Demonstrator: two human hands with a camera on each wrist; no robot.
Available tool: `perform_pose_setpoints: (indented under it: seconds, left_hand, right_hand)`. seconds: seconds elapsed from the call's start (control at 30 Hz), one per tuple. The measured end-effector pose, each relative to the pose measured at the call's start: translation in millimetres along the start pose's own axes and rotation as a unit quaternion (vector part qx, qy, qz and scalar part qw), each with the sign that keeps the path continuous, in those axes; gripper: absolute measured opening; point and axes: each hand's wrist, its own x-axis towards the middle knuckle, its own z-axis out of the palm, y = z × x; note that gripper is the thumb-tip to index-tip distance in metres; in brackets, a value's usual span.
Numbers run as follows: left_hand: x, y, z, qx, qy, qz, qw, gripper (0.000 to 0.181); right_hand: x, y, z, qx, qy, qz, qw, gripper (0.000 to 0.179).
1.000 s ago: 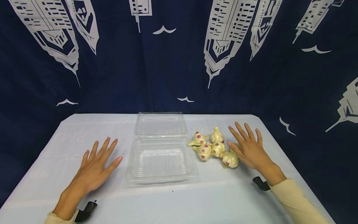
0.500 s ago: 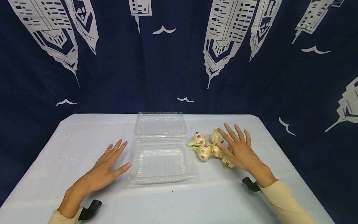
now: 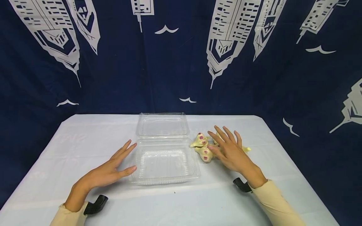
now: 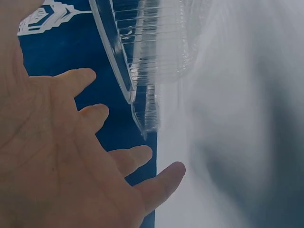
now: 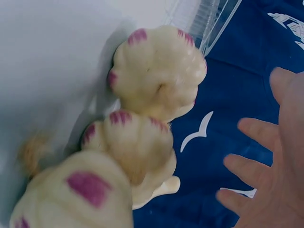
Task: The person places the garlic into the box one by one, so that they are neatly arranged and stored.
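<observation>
In the head view, a clear plastic clamshell container (image 3: 164, 181) lies opened out, its lid (image 3: 163, 125) folded back toward the far edge. My left hand (image 3: 108, 171) is at its left side, fingers extended and thumb spread, fingertips close to the rim. The left wrist view shows that palm (image 4: 61, 147) holding nothing beside the clear wall (image 4: 152, 47). Several garlic bulbs (image 3: 205, 153) with purple marks cluster right of the container. My right hand (image 3: 233, 153) hovers over them, fingers spread, hiding some. Garlic bulbs (image 5: 159, 71) sit in front of the right palm (image 5: 280, 166), apart from the fingers.
A white cloth covers the table (image 3: 169, 207). Behind it hangs a dark blue curtain (image 3: 175, 75) with white building and bird prints. Black wrist mounts (image 3: 96, 204) show under both cuffs.
My left hand has moved right, up to the container's left side. My right hand has moved left across the garlic bulbs. The container and the bulbs have stayed put.
</observation>
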Motion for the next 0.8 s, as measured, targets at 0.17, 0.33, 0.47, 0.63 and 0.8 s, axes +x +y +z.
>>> perform_pose_setpoints:
  seconds: [0.17, 0.33, 0.47, 0.63, 0.8]
  left_hand:
    - [0.7, -2.0, 0.0, -0.005, -0.011, 0.022, 0.9997, 0.083]
    - [1.7, -6.4, -0.6, 0.004, -0.004, 0.035, 0.9994, 0.089]
    - [2.7, -9.4, -1.2, 0.009, 0.001, 0.039, 0.9992, 0.094]
    - [3.7, -10.3, 2.3, -0.003, -0.008, 0.031, 0.9995, 0.098]
    - [4.7, -10.5, 6.8, -0.016, -0.015, 0.017, 0.9996, 0.107]
  right_hand:
    - [5.9, -8, 5, 0.012, 0.007, -0.018, 0.9997, 0.051]
    - [9.8, -14, 10, 0.034, 0.012, -0.034, 0.9988, 0.05]
    - [10.5, -16, 16, 0.045, 0.009, -0.048, 0.9978, 0.048]
    - [8.7, -16, 21, 0.04, 0.003, -0.057, 0.9976, 0.043]
    - [6.1, -15, 24, 0.034, -0.003, -0.056, 0.9978, 0.041]
